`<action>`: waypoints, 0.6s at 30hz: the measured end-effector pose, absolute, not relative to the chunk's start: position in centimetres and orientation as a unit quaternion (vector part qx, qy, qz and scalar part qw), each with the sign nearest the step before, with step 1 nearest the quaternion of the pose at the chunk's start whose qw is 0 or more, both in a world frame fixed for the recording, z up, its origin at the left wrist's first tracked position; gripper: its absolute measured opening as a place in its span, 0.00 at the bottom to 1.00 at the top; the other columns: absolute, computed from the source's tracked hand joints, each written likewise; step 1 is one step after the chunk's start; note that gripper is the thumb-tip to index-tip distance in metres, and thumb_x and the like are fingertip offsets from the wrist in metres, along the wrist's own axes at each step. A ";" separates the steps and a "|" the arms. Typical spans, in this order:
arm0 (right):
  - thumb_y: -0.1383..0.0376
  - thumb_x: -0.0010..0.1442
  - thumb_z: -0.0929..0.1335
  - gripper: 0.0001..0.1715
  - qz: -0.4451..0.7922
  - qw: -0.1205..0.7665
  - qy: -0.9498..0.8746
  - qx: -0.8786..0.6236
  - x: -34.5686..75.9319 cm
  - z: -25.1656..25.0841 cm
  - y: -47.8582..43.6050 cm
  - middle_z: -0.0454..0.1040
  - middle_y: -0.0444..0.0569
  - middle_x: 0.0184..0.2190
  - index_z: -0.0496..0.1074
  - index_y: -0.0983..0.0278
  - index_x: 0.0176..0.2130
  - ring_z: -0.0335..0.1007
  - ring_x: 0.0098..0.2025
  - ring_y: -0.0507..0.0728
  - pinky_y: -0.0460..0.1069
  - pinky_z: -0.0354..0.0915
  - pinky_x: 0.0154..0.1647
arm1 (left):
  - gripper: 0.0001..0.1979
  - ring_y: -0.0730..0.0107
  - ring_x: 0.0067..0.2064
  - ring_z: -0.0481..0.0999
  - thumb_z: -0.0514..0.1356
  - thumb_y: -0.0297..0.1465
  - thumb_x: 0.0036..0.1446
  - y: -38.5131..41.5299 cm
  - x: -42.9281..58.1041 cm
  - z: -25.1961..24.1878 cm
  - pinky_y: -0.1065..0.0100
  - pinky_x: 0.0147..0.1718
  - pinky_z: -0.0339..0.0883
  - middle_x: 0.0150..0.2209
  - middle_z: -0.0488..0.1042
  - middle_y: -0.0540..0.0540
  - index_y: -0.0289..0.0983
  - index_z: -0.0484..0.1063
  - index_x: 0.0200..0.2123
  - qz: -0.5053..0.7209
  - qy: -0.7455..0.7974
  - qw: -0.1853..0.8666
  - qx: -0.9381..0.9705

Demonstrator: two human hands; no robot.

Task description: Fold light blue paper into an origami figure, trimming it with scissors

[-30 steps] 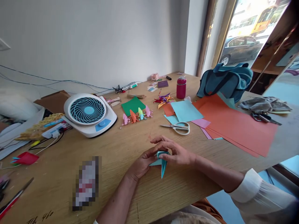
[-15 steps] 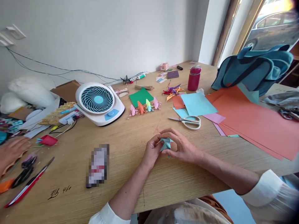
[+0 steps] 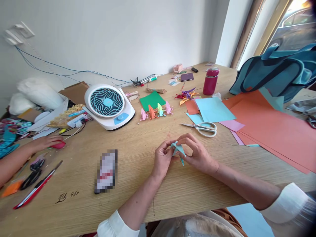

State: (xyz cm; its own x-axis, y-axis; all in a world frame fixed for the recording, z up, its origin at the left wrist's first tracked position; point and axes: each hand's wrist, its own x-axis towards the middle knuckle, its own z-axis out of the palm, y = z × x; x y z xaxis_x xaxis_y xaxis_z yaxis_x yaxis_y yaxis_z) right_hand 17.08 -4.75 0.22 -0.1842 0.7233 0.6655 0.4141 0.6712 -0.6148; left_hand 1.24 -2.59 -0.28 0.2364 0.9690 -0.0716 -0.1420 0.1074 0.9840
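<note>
Near the front edge of the table (image 3: 128, 204), I note a folded light-blue paper (image 3: 181, 150) held between 2 hands. The left hand (image 3: 162, 158) pinches its left side, thumb against fingers; the right hand (image 3: 200, 158) grips the other side with curved fingers, presumably to steady opposing folds. Scissors (image 3: 207, 129) lie beyond, handles toward the right edge, seemingly for easy reach. Farther back, 4 folded figures (image 3: 160, 110) stand in a row, apparently spaced against crushing.

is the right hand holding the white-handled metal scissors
No, the right hand holds folded light blue paper while the scissors lie apart.
</note>
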 end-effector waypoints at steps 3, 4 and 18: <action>0.67 0.63 0.68 0.09 0.151 0.511 -0.756 -0.381 17.2 0.2 -4.7 0.69 0.52 0.42 0.69 0.60 0.45 0.68 0.45 0.59 0.56 0.68 0.45 | 0.19 0.71 0.33 0.76 0.69 0.41 0.51 -2.6 1.1 -0.2 0.73 0.26 0.75 0.41 0.78 0.47 0.38 0.76 0.44 0.448 0.415 0.616 0.498; 0.67 0.63 0.68 0.09 0.150 0.509 -0.756 -0.382 17.2 0.2 -4.7 0.69 0.52 0.41 0.69 0.60 0.45 0.68 0.45 0.59 0.56 0.68 0.45 | 0.20 0.70 0.34 0.77 0.69 0.41 0.51 -2.6 1.0 -0.2 0.72 0.26 0.75 0.41 0.78 0.46 0.38 0.76 0.45 0.447 0.411 0.616 0.502; 0.69 0.63 0.68 0.09 0.121 0.518 -0.752 -0.388 17.5 0.5 -4.7 0.71 0.51 0.39 0.69 0.60 0.45 0.68 0.42 0.58 0.55 0.67 0.43 | 0.21 0.59 0.43 0.78 0.67 0.42 0.53 -2.3 0.8 -0.3 0.69 0.24 0.77 0.45 0.77 0.42 0.38 0.76 0.47 0.437 0.391 0.620 0.522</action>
State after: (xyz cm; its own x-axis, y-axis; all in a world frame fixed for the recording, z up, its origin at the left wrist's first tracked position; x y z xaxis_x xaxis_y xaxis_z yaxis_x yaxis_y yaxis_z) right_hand 17.49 -4.72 0.54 -0.1619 0.7093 0.6861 0.4579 0.6699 -0.5845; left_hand 0.83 -2.31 -0.29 0.3127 0.9494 -0.0291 -0.1330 0.0741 0.9883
